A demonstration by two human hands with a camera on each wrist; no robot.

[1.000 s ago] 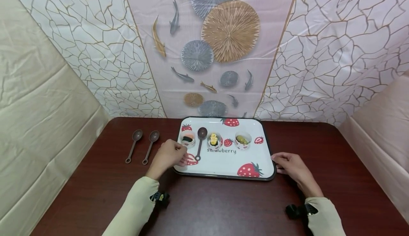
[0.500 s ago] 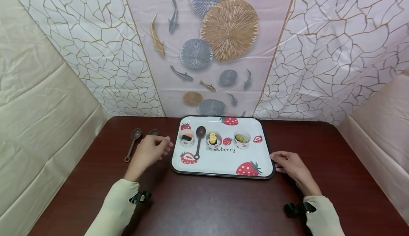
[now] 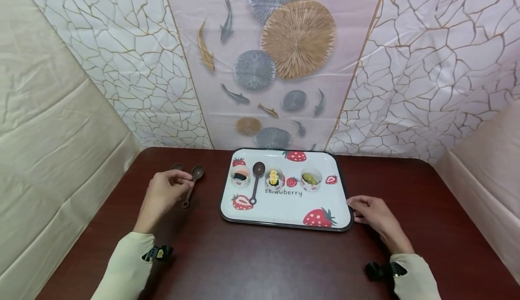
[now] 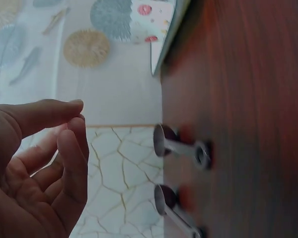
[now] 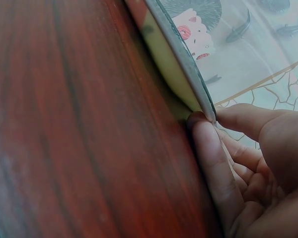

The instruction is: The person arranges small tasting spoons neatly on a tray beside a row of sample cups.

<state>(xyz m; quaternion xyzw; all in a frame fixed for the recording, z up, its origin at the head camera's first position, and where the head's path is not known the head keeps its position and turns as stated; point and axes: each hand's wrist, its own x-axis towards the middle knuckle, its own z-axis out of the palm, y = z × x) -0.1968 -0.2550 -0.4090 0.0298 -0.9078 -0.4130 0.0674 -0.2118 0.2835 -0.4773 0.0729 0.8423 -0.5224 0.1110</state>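
Note:
My left hand [image 3: 163,196] hovers over two brown spoons on the table's left side, holding nothing. Its thumb and forefinger tips come close together in the left wrist view, apart from both spoons. The right-hand spoon [image 3: 197,172] shows its bowl and ring end; the hand hides most of the left-hand spoon [image 3: 176,166]. At the lower right corner of the white strawberry tray [image 3: 280,212], my right hand [image 3: 375,218] pinches the rim, thumb above and a finger below. On the tray, a third brown spoon [image 3: 256,182] lies between two small cups.
Three small cups hold pieces resembling sushi: an orange-and-black one [image 3: 240,176], a yellow-topped one [image 3: 274,179] and a green one [image 3: 310,179]. A patterned cloth [image 3: 292,105] hangs behind the dark red table [image 3: 260,264].
My left hand has moved left from the tray's left edge to above the two loose spoons. The right hand stays on the tray's rim, and the tray has not visibly moved.

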